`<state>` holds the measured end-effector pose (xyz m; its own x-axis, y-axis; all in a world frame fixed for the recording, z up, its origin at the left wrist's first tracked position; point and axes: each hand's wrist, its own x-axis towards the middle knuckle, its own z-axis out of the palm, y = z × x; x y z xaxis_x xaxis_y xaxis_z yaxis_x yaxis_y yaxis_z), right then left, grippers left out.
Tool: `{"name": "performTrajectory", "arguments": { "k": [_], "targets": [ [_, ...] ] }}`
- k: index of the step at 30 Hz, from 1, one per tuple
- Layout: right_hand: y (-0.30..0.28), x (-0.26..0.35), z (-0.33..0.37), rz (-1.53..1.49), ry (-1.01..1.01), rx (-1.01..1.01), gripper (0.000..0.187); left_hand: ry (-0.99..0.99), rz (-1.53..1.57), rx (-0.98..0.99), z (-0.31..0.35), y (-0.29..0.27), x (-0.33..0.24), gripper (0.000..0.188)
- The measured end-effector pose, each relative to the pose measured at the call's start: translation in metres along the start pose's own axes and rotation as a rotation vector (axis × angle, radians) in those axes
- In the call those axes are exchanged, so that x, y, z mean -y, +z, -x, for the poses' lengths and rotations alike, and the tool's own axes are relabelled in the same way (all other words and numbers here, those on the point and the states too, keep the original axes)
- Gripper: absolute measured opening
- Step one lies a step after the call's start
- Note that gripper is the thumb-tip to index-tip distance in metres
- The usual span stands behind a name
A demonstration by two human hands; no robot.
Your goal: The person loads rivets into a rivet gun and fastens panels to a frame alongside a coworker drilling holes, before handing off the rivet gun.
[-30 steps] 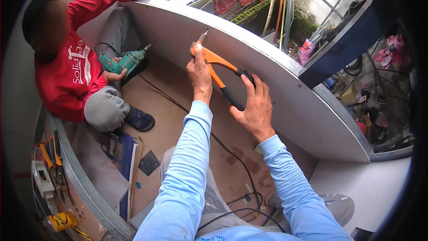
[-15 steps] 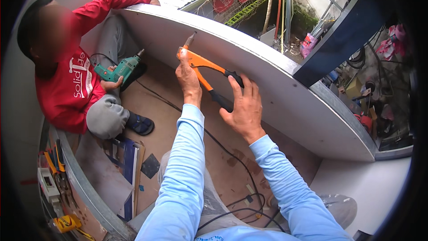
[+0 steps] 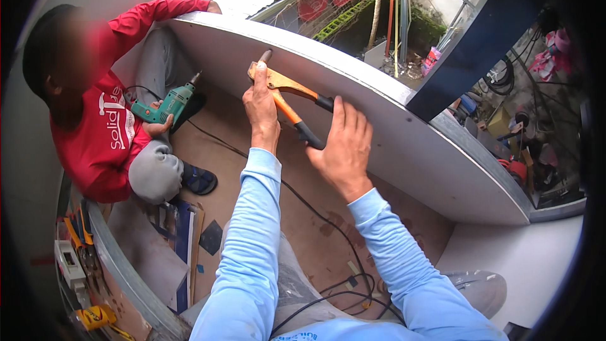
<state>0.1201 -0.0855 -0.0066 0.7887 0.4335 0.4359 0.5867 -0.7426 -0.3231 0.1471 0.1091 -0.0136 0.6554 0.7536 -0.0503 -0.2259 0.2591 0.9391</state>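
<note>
My left hand point(image 3: 261, 110) is closed around the head of an orange hand riveter point(image 3: 291, 85) with black grips. The riveter's metal nose meets the inner face of a pale panel point(image 3: 404, 151), just below its top edge. My right hand point(image 3: 346, 151) spans the two spread handles, its fingers over the upper grip and its thumb side against the lower one. The rivet itself cannot be made out. At the left, a seated co-worker in a red shirt point(image 3: 95, 145) holds a green corded drill point(image 3: 165, 106) and rests one arm on the panel's top.
A black cord point(image 3: 322, 215) crosses the brown floor point(image 3: 252, 183) and coils near my legs. Pliers point(image 3: 85, 233), a white box point(image 3: 69, 262) and a yellow tape measure point(image 3: 95, 317) lie on the left ledge. A dark blue post point(image 3: 480, 38) rises beyond the panel.
The riveter has shifted slightly left, its nose now closer against the panel. My right hand has closed more onto the grips, and the handles stand a little nearer each other.
</note>
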Motion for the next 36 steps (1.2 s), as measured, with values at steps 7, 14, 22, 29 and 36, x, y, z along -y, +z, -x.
{"name": "performTrajectory", "arguments": {
  "k": [7, 14, 22, 29, 36],
  "targets": [
    [-0.027, 0.008, -0.020, 0.127, -0.003, 0.081, 0.090, 0.027, 0.108, -0.085, -0.002, 0.007, -0.008, 0.057],
    [-0.039, -0.001, -0.046, 0.074, -0.198, 0.185, 0.057, 0.040, 0.068, -0.005, -0.009, -0.011, -0.017, 0.054],
    [-0.035, -0.024, -0.052, 0.074, -0.256, 0.138, 0.047, -0.031, -0.385, -0.066, 0.041, 0.021, -0.001, 0.078],
    [-0.037, -0.021, -0.076, -0.440, 0.142, 0.537, 0.065, 0.060, -0.257, -0.048, 0.034, 0.011, 0.002, 0.079],
    [-0.050, -0.029, -0.083, -0.348, 0.143, 0.425, 0.061, -0.181, -0.432, 0.381, 0.036, -0.058, -0.066, 0.060]
  ]
}}
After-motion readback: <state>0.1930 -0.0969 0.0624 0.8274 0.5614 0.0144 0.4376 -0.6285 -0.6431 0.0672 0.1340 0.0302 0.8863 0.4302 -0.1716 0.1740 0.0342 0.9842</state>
